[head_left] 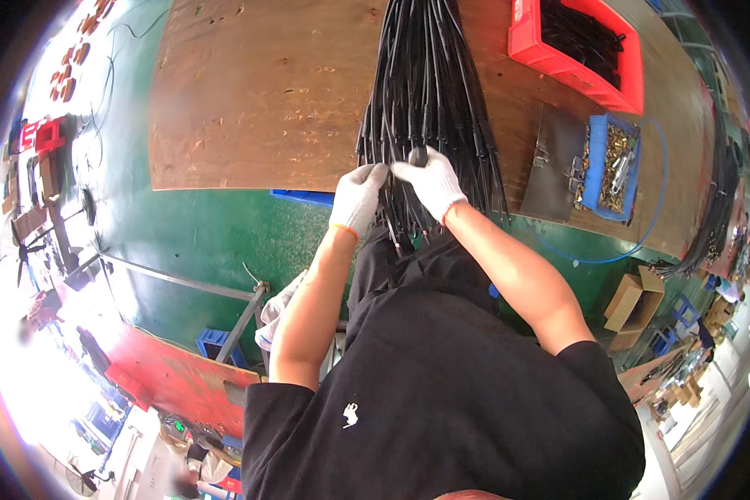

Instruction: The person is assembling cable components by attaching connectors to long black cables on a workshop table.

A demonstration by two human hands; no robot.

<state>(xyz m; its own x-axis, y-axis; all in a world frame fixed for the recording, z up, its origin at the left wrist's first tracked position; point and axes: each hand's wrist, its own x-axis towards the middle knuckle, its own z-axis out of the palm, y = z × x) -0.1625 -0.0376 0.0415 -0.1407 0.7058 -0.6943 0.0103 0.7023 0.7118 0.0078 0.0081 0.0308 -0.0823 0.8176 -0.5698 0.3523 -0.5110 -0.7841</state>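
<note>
A thick bundle of long black cables runs down the table and hangs over its near edge toward my lap. In a white glove, my left hand is closed at the bundle's left side, fingertips pinched on a black cable. My right hand, gloved the same way, lies over the middle of the bundle. Its thumb points toward the left fingertips, and its fingers close round a dark, thicker cable part. The exact piece between the two hands is too small to make out. Loose cable ends dangle below the hands.
The brown wooden table carries a red crate of black parts at the far right. Nearer, a blue bin holds small brass-coloured pieces beside a dark plate. A metal frame stands at left; a cardboard box at right.
</note>
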